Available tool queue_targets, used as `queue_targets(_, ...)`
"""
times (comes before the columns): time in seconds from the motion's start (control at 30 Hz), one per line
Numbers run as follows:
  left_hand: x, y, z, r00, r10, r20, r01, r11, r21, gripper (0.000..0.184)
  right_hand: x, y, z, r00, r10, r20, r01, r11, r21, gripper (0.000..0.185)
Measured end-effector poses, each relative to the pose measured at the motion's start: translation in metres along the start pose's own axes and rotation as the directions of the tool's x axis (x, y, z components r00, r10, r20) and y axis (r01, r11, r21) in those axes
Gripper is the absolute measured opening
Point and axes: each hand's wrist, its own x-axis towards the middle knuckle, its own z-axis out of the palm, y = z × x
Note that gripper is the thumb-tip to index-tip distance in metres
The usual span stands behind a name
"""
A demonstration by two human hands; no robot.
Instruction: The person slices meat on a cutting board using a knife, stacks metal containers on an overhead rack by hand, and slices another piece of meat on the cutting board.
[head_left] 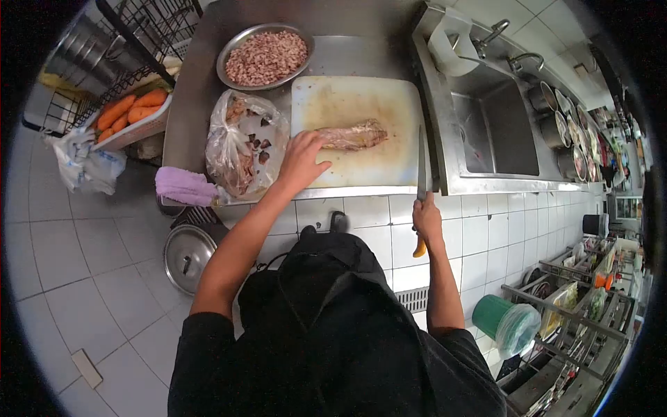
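On a stained white cutting board (361,170) lies a long piece of meat (354,136). My left hand (303,161) rests at its left end, thumb spread away from the fingers; the fingertips touch the meat. My right hand (427,219) is wrapped round the yellow handle of a knife (422,161), whose long blade points away from me along the board's right edge, apart from the meat. Left of the board sits a clear plastic bag (226,149) with meat scraps and dark pieces. Behind it stands a metal bowl (221,66) filled with diced meat (267,58).
A metal sink (497,128) adjoins the counter on the right. A purple towel (184,186) lies at the front left corner. Further left is a basket (142,131) of carrots. A round metal lid (189,258) and a green bucket (495,316) are lower down.
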Motion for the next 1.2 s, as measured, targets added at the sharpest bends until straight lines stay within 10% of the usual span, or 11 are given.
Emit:
queue_targets(0.27,0.036,-0.023,0.045,0.977,-0.189,0.098,0.187,0.982,0.023,0.061,-0.022,-0.012,-0.043,0.980,0.089,0.175,-0.108,0.989,0.105,0.027)
queue_targets(0.57,0.066,0.011,0.083,0.965,-0.262,-0.030,0.262,0.965,0.004,0.055,-0.026,-0.011,-0.074,0.983,-0.165,0.083,0.165,0.986,0.011,0.028)
queue_targets(1.2,0.093,0.009,0.110,0.973,-0.002,-0.229,0.055,0.972,0.227,0.017,-0.012,-0.078,-0.044,0.915,-0.217,0.339,0.254,0.965,-0.068,0.021)
